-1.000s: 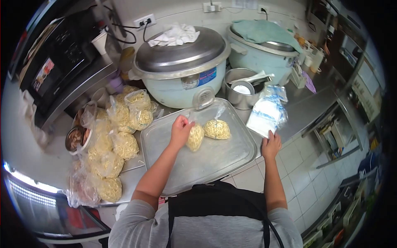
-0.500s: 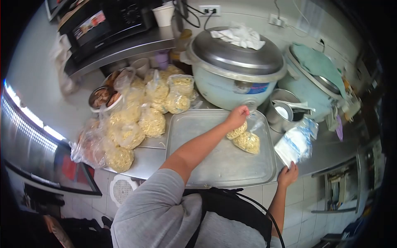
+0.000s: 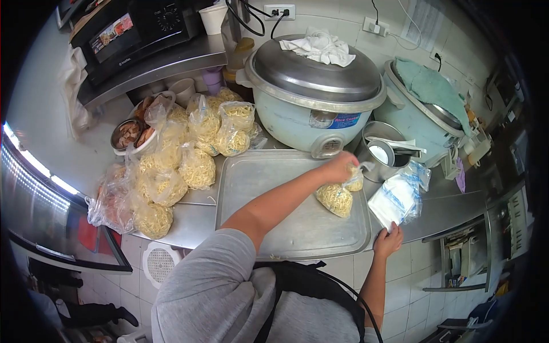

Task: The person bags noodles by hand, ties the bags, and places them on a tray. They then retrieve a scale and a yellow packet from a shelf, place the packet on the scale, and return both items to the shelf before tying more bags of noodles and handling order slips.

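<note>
Partly under left hand [image 3: 341, 167], noodle bags [image 3: 334, 201]

a kitchen, with large rice cookers [image 3: 317, 108].

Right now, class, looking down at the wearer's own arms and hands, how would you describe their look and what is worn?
Short, loose grey sleeves leave both forearms bare. The left hand and right hand wear no gloves. No watch shows; rings are too small to tell. A black cord passes near the right arm.
</note>
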`<state>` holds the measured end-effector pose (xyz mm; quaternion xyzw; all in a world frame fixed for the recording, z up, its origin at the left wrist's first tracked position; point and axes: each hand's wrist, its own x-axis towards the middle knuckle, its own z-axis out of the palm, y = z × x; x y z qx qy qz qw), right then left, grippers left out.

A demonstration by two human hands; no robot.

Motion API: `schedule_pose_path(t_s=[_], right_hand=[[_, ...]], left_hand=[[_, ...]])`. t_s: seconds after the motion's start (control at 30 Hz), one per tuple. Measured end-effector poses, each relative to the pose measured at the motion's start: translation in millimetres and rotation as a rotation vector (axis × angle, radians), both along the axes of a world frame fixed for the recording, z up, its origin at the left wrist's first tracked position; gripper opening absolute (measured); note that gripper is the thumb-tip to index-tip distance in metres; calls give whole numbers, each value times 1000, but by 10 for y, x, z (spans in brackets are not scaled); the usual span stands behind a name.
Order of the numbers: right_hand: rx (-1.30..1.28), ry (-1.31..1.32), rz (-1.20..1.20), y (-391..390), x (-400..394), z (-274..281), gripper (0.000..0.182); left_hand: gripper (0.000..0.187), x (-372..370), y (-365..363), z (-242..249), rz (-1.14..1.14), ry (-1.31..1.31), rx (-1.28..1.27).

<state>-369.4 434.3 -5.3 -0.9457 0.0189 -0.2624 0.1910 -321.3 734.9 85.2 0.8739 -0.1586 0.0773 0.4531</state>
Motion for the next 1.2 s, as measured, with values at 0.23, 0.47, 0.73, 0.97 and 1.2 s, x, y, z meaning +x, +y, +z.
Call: schedule_pose_path(t_s=[0.23, 0.47, 0.73, 0.97, 1.2], right_hand=[[-11, -27, 1, -9, 20, -33, 35], [-20, -29, 8, -41, 48, -57, 35], [0, -29, -4, -20, 19, -28, 36], [-1, -4, 7, -15, -15, 7, 37], [362, -105, 143, 12, 65, 271, 40]], left_hand=[[63, -664, -67, -148, 47, 231, 363], [57, -731, 154, -111, 489, -285, 25], [68, -1133, 1924, 438, 1561, -305, 227], [29, -917, 2716, 593, 1118, -29, 392], [31, -1211, 1966, 1654, 779, -193, 309]])
